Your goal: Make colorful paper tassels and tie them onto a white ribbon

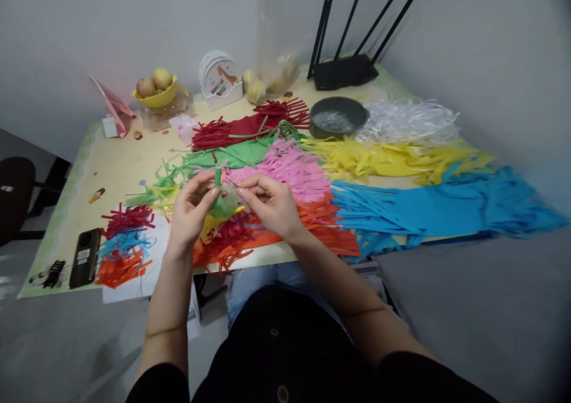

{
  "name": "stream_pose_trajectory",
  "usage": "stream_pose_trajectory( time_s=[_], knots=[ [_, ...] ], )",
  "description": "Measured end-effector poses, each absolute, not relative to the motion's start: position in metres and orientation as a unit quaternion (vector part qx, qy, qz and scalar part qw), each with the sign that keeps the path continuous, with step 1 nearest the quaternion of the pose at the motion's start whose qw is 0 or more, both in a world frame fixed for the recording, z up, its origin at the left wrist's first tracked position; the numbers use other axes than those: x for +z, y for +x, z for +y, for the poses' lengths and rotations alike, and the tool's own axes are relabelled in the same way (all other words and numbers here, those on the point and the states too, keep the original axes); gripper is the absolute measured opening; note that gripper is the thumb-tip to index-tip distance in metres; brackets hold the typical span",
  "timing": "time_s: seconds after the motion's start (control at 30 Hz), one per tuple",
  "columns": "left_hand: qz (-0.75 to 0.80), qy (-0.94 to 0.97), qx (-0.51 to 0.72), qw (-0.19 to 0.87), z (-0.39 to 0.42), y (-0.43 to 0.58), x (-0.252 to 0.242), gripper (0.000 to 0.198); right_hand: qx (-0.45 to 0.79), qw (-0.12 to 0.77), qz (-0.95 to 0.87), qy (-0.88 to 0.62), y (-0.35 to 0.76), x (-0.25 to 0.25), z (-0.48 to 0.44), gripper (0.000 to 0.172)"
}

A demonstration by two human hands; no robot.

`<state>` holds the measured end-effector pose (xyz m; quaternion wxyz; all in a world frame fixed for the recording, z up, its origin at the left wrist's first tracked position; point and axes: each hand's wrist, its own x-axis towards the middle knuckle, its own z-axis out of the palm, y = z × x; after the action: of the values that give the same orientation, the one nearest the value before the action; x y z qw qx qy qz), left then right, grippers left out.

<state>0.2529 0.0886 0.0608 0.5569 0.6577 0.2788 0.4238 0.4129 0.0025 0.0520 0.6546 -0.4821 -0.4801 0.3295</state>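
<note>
Above the table's front part, my left hand (193, 208) has its fingers closed round a small bundle of green strips (217, 178) with pale green, sheer material (220, 203) hanging below. My right hand (270, 203) is beside it, thumb and fingers pinched on a thin reddish strand (232, 182) at the bundle's right side. Beneath and behind the hands lie fringed sheets: pink (297, 168), green (241, 155), dark red (241, 129) and orange (321, 221). Yellow (392, 160) and blue (446, 208) fringed sheets spread to the right.
A dark bowl (338, 117), white strips (408, 121) and a black router (343, 72) stand behind. At the left are a phone (85, 258), short coloured strips (122, 245) on white paper, and a black clip (54, 274). A yellow fruit bowl (156, 98) is farther back.
</note>
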Motion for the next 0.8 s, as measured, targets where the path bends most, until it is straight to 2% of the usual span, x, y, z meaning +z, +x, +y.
stream_pose_trajectory(
  time_s=[0.23, 0.4, 0.5, 0.57, 0.67, 0.73, 0.8],
  knots=[
    [0.283, 0.648, 0.393, 0.587, 0.083, 0.254, 0.057, 0.033, 0.36, 0.646, -0.476, -0.477, 0.414, 0.057, -0.001, 0.027],
    [0.301, 0.732, 0.344, 0.505, 0.082, 0.252, 0.062, 0.033, 0.41, 0.63, -0.459, -0.473, 0.418, 0.056, 0.0, 0.028],
    [0.296, 0.788, 0.305, 0.445, 0.081, 0.25, 0.068, 0.026, 0.478, 0.604, -0.447, -0.456, 0.424, 0.052, 0.001, 0.044],
    [0.283, 0.815, 0.28, 0.421, 0.077, 0.25, 0.069, 0.022, 0.499, 0.574, -0.463, -0.455, 0.428, 0.047, 0.0, 0.04],
    [0.268, 0.844, 0.249, 0.393, 0.067, 0.252, 0.064, 0.021, 0.413, 0.575, -0.501, -0.498, 0.429, 0.04, -0.003, 0.022],
    [0.277, 0.861, 0.23, 0.36, 0.06, 0.253, 0.057, 0.023, 0.343, 0.627, -0.476, -0.513, 0.428, 0.036, -0.004, 0.015],
    [0.286, 0.88, 0.21, 0.316, 0.054, 0.251, 0.05, 0.026, 0.342, 0.701, -0.399, -0.482, 0.426, 0.034, -0.005, 0.016]
  ],
)
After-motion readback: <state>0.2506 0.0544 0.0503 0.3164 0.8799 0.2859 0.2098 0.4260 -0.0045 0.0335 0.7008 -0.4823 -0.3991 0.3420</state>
